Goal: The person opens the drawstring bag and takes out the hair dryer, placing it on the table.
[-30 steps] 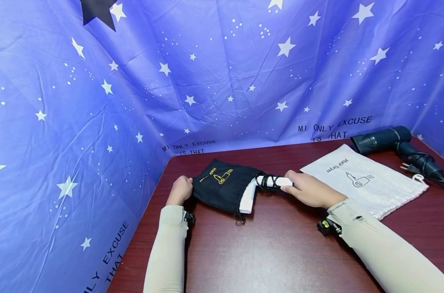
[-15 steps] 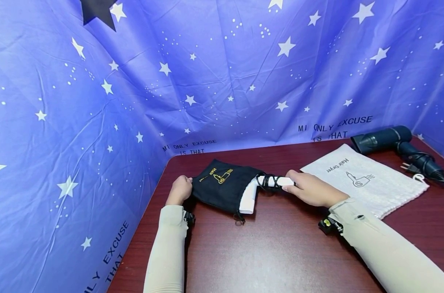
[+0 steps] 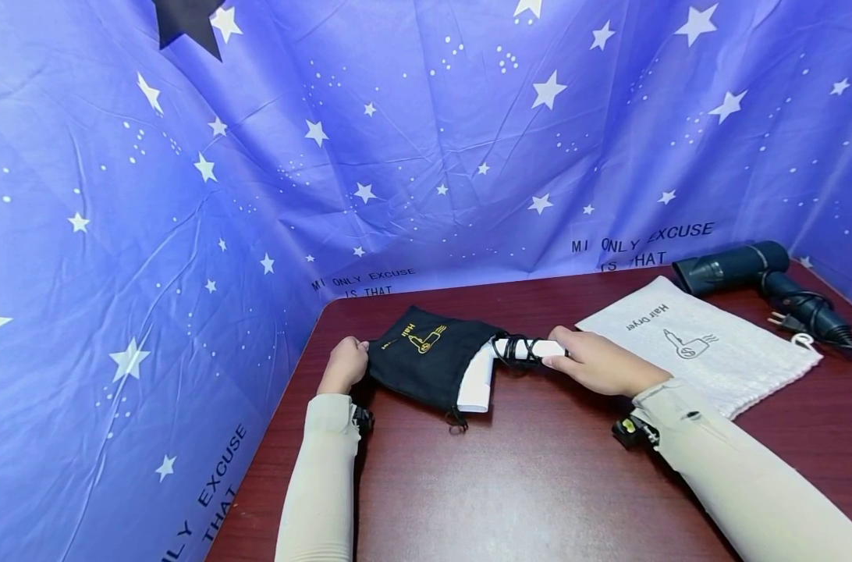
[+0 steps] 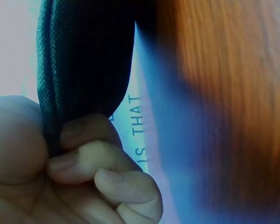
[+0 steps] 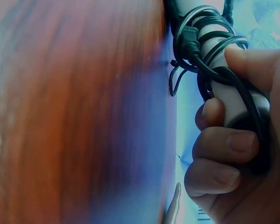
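My left hand pinches the closed bottom edge of a black drawstring bag printed "Hair Dryer" in yellow. In the left wrist view its thumb and curled fingers clamp the bag's seam. My right hand grips the handle end of a white hair dryer. Black cord is wound round that handle, and the right wrist view shows the plug among the coils. Part of the dryer's body sits inside the bag, hidden; the rest shows at the bag's mouth. A drawstring loop hangs at the mouth's near corner.
A white "Hair Dryer" drawstring bag lies flat beyond my right forearm. Behind it, at the back right, rests a dark hair dryer with its cord wrapped on. The dark red table meets blue star-printed curtains at the back and left.
Slightly more of the white hair dryer's body shows at the bag's mouth. The right hand has shifted a touch to the right; the left hand stays about where it was.
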Motion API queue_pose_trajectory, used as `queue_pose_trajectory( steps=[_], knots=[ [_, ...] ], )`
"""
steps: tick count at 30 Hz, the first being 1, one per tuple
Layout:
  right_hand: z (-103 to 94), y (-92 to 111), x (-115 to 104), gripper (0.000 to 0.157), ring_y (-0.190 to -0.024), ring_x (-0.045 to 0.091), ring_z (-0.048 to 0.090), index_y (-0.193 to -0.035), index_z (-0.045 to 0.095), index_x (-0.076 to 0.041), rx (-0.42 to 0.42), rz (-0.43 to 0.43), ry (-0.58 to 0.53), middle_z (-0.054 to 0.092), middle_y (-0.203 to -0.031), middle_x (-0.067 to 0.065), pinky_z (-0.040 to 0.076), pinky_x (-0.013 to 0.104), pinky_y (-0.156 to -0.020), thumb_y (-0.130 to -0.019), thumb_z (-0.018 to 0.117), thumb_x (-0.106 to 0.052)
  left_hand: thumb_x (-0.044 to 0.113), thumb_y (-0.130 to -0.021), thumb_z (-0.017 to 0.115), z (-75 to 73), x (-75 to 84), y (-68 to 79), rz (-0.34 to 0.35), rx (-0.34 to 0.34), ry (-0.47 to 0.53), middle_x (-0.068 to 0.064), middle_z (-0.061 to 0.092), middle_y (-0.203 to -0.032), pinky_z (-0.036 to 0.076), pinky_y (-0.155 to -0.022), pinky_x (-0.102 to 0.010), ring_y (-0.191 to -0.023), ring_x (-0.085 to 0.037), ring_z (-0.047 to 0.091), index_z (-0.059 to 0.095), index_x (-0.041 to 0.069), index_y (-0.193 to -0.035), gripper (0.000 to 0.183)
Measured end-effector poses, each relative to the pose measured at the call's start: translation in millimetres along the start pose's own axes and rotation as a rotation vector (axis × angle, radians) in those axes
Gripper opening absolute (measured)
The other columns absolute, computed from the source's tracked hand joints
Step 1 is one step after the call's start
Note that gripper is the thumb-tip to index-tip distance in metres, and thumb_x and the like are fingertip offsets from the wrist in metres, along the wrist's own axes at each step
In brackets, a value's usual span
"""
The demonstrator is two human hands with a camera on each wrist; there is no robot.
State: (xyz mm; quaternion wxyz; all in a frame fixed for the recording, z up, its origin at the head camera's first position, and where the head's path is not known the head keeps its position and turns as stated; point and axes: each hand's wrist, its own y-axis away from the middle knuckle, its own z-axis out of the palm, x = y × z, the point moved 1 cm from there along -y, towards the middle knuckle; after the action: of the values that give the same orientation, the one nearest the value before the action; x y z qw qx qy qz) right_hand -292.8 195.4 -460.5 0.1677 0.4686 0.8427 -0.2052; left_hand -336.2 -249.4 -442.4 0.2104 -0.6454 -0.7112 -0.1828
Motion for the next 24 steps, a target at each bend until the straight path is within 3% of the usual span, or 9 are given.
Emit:
queue_pose_trajectory(
  steps=[9, 24],
  knots=[
    [-1.8, 0.2, 2.2, 0.015, -0.079, 0.010, 0.055, -0.109, 0.058, -0.019, -0.008, -0.008, 0.001, 0.059, -0.084, -0.009, 0.048, 0.037, -0.078, -0.104, 0.063, -0.031, 0.020, -0.109, 0.046, 0.6, -1.1, 0.1, -0.034, -0.032, 0.027, -0.011, 0.051, -0.081, 0.049, -0.084, -0.045, -0.084, -0.030, 0.056, 0.053, 0.001, -0.087, 0.030],
    [-1.8, 0.4, 9.3, 0.016, -0.082, 0.009, 0.057, -0.111, 0.059, -0.020, -0.023, -0.016, -0.012, 0.062, -0.088, -0.011, 0.049, 0.038, -0.082, -0.104, 0.061, -0.034, 0.021, -0.109, 0.046, -0.2, 0.2, 1.8, -0.039, -0.019, 0.017, -0.014, 0.054, -0.084, 0.049, -0.088, -0.047, -0.089, -0.033, 0.058, 0.054, 0.001, -0.090, 0.028]
  ],
)
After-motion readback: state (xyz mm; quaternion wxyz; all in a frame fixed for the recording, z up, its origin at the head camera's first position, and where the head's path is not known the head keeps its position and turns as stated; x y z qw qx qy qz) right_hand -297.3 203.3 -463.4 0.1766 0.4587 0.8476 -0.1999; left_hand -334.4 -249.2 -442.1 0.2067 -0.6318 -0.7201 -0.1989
